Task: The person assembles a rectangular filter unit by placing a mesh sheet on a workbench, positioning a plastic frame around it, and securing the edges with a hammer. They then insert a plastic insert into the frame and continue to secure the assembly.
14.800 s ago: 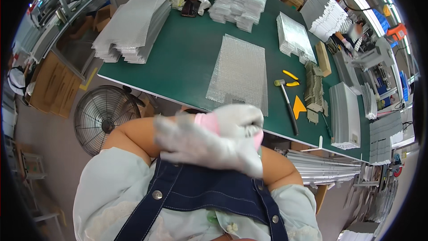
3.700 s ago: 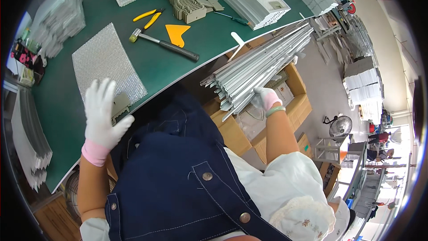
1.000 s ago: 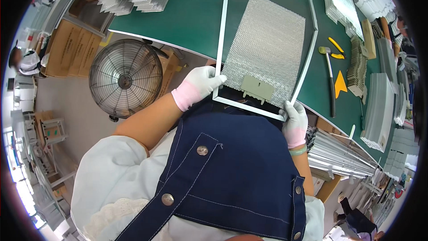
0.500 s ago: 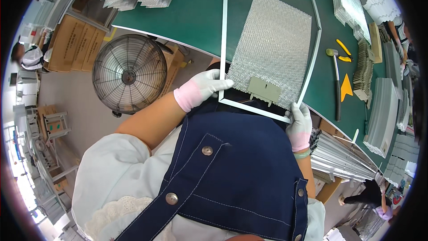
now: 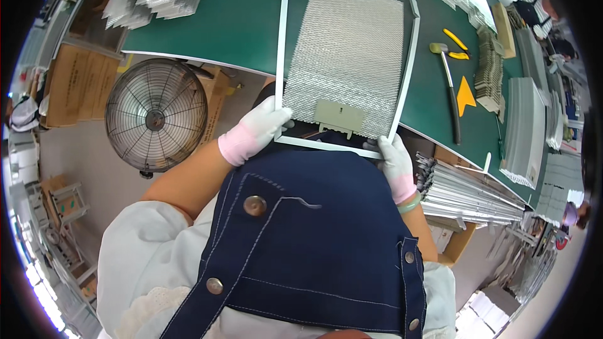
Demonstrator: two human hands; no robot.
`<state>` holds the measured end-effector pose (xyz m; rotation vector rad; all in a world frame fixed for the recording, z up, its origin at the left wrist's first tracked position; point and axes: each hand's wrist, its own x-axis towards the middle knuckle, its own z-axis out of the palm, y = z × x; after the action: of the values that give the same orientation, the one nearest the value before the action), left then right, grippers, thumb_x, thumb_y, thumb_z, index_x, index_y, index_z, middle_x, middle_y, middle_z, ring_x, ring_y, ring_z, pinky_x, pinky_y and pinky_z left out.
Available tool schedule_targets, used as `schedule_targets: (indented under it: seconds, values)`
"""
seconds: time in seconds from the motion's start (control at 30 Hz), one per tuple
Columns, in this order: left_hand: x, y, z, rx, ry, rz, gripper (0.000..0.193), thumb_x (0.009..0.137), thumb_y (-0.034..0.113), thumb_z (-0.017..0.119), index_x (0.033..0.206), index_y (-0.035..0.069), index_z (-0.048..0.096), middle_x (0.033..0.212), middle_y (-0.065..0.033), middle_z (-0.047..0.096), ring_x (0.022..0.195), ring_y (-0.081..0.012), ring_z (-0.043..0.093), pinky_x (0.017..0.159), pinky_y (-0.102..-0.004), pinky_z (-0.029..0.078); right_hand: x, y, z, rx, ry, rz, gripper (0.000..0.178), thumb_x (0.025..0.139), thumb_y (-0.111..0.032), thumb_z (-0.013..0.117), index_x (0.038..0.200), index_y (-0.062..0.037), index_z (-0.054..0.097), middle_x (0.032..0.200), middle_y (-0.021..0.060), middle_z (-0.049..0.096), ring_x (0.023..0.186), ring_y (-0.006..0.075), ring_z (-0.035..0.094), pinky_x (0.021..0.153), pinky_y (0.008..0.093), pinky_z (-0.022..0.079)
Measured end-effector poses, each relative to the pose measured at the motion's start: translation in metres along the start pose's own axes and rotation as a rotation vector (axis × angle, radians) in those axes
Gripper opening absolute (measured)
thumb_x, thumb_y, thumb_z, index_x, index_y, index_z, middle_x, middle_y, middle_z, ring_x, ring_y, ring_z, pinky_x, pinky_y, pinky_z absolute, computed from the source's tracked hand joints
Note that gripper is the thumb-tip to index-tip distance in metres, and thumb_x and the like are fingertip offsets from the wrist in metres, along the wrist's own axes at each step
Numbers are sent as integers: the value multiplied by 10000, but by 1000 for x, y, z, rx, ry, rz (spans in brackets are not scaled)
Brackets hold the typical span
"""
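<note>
The mesh panel [image 5: 352, 44] lies straight ahead of the hands, over the table [image 5: 245, 31] and its near edge, between the side bars of the three-sided white frame [image 5: 282, 50]; its long axis runs away from the body. The left hand [image 5: 256, 127] pinches the frame's near left corner, the right hand [image 5: 397, 166] its near right; neither is clearly nearer the panel.

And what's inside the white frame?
Between the sides of the white frame lies silver mesh, with a grey plate at its near edge. Green table shows beside the mesh; whatever is directly beneath it is covered.
</note>
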<state>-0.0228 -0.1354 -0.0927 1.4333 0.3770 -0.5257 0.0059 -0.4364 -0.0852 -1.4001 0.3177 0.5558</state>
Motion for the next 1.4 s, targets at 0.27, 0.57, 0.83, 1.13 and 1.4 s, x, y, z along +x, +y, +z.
schedule_targets:
  seconds: [0.27, 0.57, 0.83, 1.13, 1.4]
  values:
    - [2, 9, 17, -14, 81, 80, 422, 1017, 203, 456, 1374, -20, 436, 1273, -118, 570, 1150, -216, 572, 1017, -386, 463, 13, 11, 3, 245, 53, -55, 228, 1027, -183, 535, 1187, -23, 506, 1081, 94, 577, 955, 206, 600, 945, 422, 519]
    - [23, -1, 25, -556, 109, 134, 348, 954, 75, 483, 1296, 13, 494, 1262, -128, 582, 1172, -253, 595, 994, -443, 505, 25, 8, 13, 489, 155, 63, 300, 973, -204, 570, 1216, -33, 522, 1129, 149, 568, 990, 291, 591, 922, 490, 522]
    - [47, -19, 14, -328, 86, 196, 288, 942, 73, 553, 1221, -2, 546, 1164, -140, 632, 1074, -254, 650, 960, -418, 539, 21, -8, 14, 627, 71, 88, 258, 980, -83, 561, 1218, 4, 509, 1189, 144, 580, 1101, 277, 604, 980, 476, 525]
    - [36, 11, 9, -499, -63, -1, 309, 965, 183, 629, 1209, -2, 589, 1160, -120, 671, 1095, -230, 660, 968, -397, 543, 18, -4, 19, 649, 86, 74, 204, 1000, -121, 597, 1188, -50, 562, 1112, 82, 629, 1021, 219, 627, 891, 429, 527]
    - [27, 23, 20, -538, -29, -58, 294, 960, 175, 643, 1203, 11, 625, 1174, -101, 674, 1119, -251, 653, 968, -428, 546, 18, -3, 11, 464, -9, 76, 201, 1000, -134, 594, 1183, -66, 543, 1115, 70, 607, 1013, 232, 632, 880, 431, 551]
